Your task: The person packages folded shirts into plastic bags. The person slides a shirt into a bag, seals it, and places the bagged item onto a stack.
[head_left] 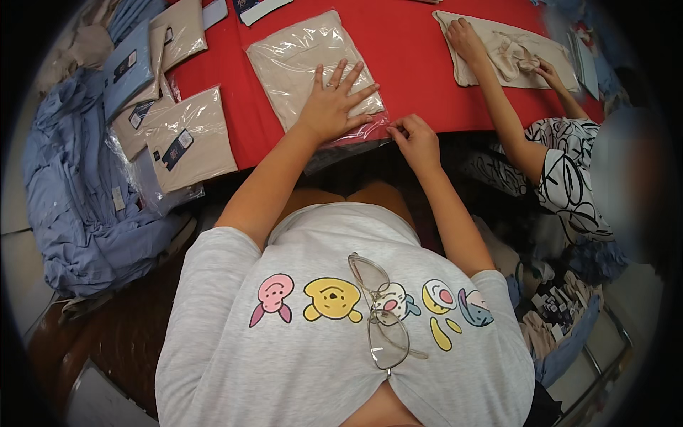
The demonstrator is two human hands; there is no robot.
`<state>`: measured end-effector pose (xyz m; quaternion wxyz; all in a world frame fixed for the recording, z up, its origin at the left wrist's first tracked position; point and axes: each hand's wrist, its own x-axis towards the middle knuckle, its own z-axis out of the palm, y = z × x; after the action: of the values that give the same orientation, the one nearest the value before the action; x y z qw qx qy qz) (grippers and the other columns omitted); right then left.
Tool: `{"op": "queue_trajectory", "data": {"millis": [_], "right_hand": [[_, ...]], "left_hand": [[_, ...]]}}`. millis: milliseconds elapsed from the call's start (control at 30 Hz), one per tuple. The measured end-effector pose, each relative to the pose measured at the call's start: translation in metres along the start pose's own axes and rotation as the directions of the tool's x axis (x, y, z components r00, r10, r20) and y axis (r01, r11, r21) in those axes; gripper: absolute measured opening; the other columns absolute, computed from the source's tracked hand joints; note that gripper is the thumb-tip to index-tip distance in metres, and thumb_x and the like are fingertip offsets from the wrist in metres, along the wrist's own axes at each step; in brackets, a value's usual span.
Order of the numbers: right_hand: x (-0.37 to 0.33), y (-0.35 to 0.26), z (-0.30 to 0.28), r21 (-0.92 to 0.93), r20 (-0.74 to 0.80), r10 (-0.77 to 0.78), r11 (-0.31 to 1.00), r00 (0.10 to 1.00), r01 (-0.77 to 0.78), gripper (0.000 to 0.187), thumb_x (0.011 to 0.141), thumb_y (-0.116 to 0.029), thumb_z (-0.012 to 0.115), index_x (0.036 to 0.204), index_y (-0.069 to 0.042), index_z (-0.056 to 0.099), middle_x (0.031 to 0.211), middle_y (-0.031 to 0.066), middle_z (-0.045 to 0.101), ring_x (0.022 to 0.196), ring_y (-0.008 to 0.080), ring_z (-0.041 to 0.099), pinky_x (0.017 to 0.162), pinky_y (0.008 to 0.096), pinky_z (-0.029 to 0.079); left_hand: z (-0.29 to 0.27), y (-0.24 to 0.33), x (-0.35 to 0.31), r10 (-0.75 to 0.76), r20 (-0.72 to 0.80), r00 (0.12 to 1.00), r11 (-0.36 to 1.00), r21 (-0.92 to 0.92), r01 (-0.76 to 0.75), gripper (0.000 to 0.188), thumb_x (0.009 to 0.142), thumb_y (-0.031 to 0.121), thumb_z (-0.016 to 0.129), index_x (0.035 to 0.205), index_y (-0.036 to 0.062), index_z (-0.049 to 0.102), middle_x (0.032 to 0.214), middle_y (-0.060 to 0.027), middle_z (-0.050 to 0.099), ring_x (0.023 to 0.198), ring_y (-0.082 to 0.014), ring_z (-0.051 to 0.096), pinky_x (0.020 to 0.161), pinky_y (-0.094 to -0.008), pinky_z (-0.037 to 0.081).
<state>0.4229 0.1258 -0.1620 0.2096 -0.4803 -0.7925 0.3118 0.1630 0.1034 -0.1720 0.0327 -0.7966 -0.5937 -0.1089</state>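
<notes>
A folded beige garment in a clear plastic bag (288,71) lies on the red-covered table in front of me. My left hand (336,103) rests flat on its lower right part, fingers spread, with a ring on one finger. The bag's loose open end (359,135) reaches past the table's near edge. At the right corner of that end, my right hand (415,142) pinches the clear plastic between thumb and fingers.
Bagged beige garments (199,135) and a bagged blue one (126,67) are piled at the left. Loose blue cloth (78,192) hangs beside them. On the right, a co-worker's hands (466,41) handle a beige garment (455,67) on the red tabletop (405,64).
</notes>
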Motion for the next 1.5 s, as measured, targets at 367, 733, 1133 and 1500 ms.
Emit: {"op": "queue_trajectory", "data": {"millis": [367,733,1133,1500], "right_hand": [[-0.030,0.020,-0.017,-0.137,0.136,-0.588,0.786,0.797,0.603,0.019,0.094,-0.013,0.076,0.112,-0.007,0.073,0.116,0.0061,0.072,0.101,0.0255,0.072,0.082,0.0394,0.061],[-0.027,-0.004,-0.024,-0.092,-0.024,-0.548,0.834,0.836,0.544,0.052,0.082,-0.030,0.090,0.123,-0.008,0.066,0.132,0.0098,0.066,0.124,0.0310,0.062,0.108,0.0497,0.047],[-0.004,-0.016,0.029,-0.055,0.254,-0.741,0.630,0.621,0.774,0.015,0.091,-0.010,0.071,0.106,-0.006,0.070,0.103,0.0086,0.067,0.105,0.0278,0.065,0.097,0.0431,0.051],[-0.009,-0.045,0.025,-0.001,0.187,-0.700,0.702,0.689,0.712,0.044,0.084,-0.029,0.085,0.116,-0.006,0.068,0.116,0.0097,0.066,0.112,0.0285,0.062,0.106,0.0487,0.045]], "left_hand": [[-0.002,0.003,0.000,-0.018,0.026,0.999,0.998,0.056,0.016,0.076,0.098,0.079,0.052,0.165,0.0445,0.045,0.180,-0.0092,0.029,0.166,-0.0381,0.024,0.127,-0.0744,0.019],[0.001,0.003,-0.006,-0.025,0.022,0.999,0.999,0.020,0.025,0.075,0.098,0.079,0.052,0.164,0.0437,0.046,0.181,-0.0064,0.027,0.167,-0.0366,0.022,0.130,-0.0713,0.014],[-0.001,0.004,-0.007,-0.017,0.029,0.999,0.999,0.048,0.016,0.072,0.101,0.073,0.052,0.166,0.0443,0.042,0.182,-0.0056,0.024,0.166,-0.0366,0.024,0.131,-0.0687,0.017],[0.007,-0.018,0.009,0.063,0.084,0.994,0.998,0.015,-0.065,0.073,0.099,0.073,0.056,0.166,0.0461,0.041,0.182,-0.0060,0.023,0.166,-0.0370,0.023,0.132,-0.0678,0.016]]}}
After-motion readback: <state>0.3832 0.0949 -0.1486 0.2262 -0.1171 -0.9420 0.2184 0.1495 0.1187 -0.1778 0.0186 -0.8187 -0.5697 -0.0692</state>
